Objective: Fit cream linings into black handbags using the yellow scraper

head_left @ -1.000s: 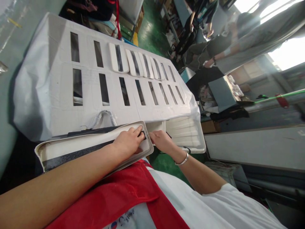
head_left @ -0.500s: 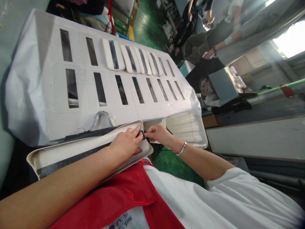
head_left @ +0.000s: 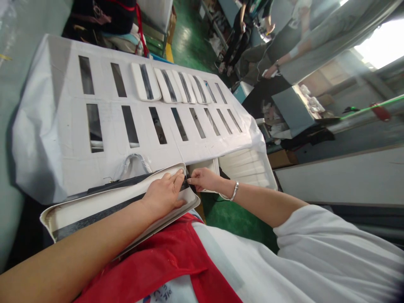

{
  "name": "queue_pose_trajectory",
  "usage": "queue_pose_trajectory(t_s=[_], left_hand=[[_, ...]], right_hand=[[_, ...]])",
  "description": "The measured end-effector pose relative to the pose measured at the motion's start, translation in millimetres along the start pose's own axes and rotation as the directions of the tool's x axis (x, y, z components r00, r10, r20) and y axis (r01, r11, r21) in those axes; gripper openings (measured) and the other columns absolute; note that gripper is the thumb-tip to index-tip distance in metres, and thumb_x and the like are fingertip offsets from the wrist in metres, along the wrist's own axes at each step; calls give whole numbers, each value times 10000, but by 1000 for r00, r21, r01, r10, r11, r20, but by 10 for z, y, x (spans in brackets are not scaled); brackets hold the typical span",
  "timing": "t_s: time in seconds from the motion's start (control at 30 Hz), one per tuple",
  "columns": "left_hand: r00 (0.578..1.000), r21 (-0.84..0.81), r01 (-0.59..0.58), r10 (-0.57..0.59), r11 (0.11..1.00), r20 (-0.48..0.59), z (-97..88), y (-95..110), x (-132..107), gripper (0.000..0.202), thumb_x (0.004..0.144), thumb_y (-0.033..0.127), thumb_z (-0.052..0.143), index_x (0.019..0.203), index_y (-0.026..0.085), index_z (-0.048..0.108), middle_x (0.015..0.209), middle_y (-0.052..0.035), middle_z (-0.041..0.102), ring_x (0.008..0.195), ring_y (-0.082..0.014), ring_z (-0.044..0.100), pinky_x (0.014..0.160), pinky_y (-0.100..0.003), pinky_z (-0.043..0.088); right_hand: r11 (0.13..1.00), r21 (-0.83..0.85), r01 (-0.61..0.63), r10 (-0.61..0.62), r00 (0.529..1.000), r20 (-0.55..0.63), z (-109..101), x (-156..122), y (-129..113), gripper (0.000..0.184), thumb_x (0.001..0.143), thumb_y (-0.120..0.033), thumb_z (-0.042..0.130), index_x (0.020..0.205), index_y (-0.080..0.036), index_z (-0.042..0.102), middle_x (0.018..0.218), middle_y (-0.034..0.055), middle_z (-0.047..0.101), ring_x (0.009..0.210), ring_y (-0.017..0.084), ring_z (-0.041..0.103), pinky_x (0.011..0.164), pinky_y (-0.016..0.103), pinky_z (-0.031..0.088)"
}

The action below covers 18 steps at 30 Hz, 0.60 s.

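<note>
A long white case (head_left: 104, 208) with a dark band along it lies tilted between my body and the table. My left hand (head_left: 164, 189) rests on its right end, fingers stretched toward the rim and thumb apart, gripping that end. At the same end a small black strip (head_left: 185, 183) shows between my hands. My right hand (head_left: 203, 179), with a metal bracelet at the wrist, pinches the strip from outside the case. Its fingertips partly hide the strip. A handle wrapped in clear plastic (head_left: 134, 162) stands up behind the case.
A white-covered table (head_left: 116, 126) has two rows of dark slots. Several white panels with dark stripes (head_left: 145, 82) lie on its far row. White trays (head_left: 248, 166) stand beyond my right hand. Co-workers (head_left: 243, 38) are at the far right, over a green floor (head_left: 189, 33).
The view has shifted slightly. My left fingers have straightened at the case's end, and the black strip shows less between them. My right hand keeps its pinch there.
</note>
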<state>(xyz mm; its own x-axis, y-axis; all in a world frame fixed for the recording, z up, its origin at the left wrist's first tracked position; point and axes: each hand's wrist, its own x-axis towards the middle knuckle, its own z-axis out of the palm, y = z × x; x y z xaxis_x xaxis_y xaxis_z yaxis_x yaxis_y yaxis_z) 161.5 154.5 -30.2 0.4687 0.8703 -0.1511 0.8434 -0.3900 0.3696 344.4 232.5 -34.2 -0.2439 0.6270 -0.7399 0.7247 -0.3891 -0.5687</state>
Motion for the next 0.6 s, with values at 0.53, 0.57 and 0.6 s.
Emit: queue_pose_trajectory(t_s=[0.53, 0.57, 0.6], left_hand=[[999, 38, 13, -14, 999, 29, -32, 1, 5, 633, 765, 443, 677, 1288, 151, 474, 1476, -115, 405, 1152, -284, 526, 829, -371, 518], [1000, 38, 10, -11, 999, 21, -28, -4, 5, 637, 759, 445, 684, 1284, 150, 477, 1472, -117, 411, 1148, -283, 528, 827, -369, 518], [1000, 37, 4, -5, 999, 16, -24, -10, 4, 635, 757, 451, 685, 1278, 152, 481, 1470, -118, 413, 1145, -281, 529, 827, -367, 517]], right_hand=[[984, -177, -29, 92, 928, 362, -238, 110, -220, 350, 687, -373, 775, 637, -139, 520, 551, 4, 653, 556, 114, 643, 540, 199, 523], [980, -199, -21, 99, 914, 394, -261, 139, -245, 356, 673, -376, 783, 632, -137, 522, 559, 11, 660, 564, 119, 648, 549, 206, 527], [979, -205, -18, 107, 896, 431, -286, 169, -264, 363, 652, -380, 793, 636, -135, 526, 571, 18, 667, 577, 124, 655, 563, 213, 532]])
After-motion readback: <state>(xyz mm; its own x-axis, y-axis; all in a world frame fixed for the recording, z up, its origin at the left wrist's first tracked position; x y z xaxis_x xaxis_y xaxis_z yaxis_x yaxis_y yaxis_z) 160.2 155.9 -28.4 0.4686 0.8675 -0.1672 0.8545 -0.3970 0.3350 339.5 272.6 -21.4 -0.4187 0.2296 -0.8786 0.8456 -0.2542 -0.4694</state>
